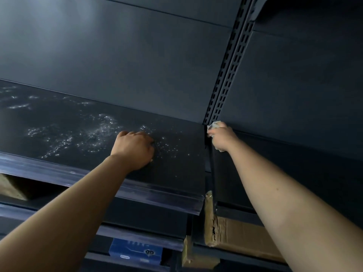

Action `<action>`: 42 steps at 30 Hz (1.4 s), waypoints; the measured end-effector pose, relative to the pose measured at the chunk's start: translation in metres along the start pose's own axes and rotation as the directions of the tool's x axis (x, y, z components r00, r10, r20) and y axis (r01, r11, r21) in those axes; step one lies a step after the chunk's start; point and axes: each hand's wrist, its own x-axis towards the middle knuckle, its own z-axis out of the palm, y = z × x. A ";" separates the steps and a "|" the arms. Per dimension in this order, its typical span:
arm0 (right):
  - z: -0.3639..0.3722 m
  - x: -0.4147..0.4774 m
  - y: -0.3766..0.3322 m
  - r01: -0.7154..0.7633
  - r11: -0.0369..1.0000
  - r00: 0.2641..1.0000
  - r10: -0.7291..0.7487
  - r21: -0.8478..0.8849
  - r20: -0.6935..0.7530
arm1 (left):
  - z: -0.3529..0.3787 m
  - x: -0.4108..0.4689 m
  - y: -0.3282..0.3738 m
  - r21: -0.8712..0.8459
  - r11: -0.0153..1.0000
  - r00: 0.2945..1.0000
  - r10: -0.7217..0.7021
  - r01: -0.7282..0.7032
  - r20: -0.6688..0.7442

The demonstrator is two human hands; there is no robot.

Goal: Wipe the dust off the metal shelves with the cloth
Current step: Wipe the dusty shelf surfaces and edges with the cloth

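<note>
A dark metal shelf [82,122] runs across the left, speckled with pale dust patches. My left hand [133,148] rests on it as a closed fist, near the shelf's right end; whether it holds anything is hidden. My right hand [223,137] grips a crumpled white cloth [215,125] and presses it into the back corner where the slotted upright post [231,63] meets the shelves. A second dark shelf [294,154] continues to the right, under my right forearm.
Dark back panels [137,55] rise behind the shelves. Below, a cardboard box [235,232] sits on the lower right shelf and a blue box [135,252] on the lower left. A glossy price rail [98,183] edges the left shelf's front.
</note>
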 end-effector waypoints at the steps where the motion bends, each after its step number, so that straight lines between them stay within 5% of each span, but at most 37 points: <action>1: 0.002 -0.002 -0.004 -0.021 1.000 1.000 0.021 -0.011 0.000 | -0.001 0.000 0.000 -0.001 1.000 1.000 0.000 0.000 0.003; 6: 0.010 -0.027 -0.009 -0.123 0.992 0.992 0.124 -0.011 0.021 | -0.003 0.000 -0.001 0.025 0.999 0.998 0.025 -0.027 0.050; 15: 0.019 -0.132 -0.016 -0.036 0.998 0.999 0.033 -0.056 -0.041 | -0.015 -0.009 -0.009 0.031 0.992 0.974 0.118 -0.126 0.194; 23: 0.012 -0.206 -0.035 -0.128 0.986 0.992 0.127 -0.106 -0.014 | -0.026 -0.041 -0.022 -0.019 0.973 0.946 0.230 -0.232 0.227; 27: 0.024 -0.245 -0.042 -0.122 0.983 0.986 0.104 -0.140 -0.131 | -0.026 -0.055 -0.032 0.004 0.964 0.942 0.261 -0.267 0.211; 31: 0.050 -0.284 -0.042 -0.101 0.995 0.937 0.097 0.004 -0.336 | -0.026 -0.063 -0.040 0.005 0.965 0.940 0.254 -0.262 0.229; 42: 0.018 -0.262 -0.076 -0.071 0.872 0.795 0.343 0.485 -0.501 | -0.042 -0.060 -0.072 0.033 0.975 0.956 0.208 -0.219 0.206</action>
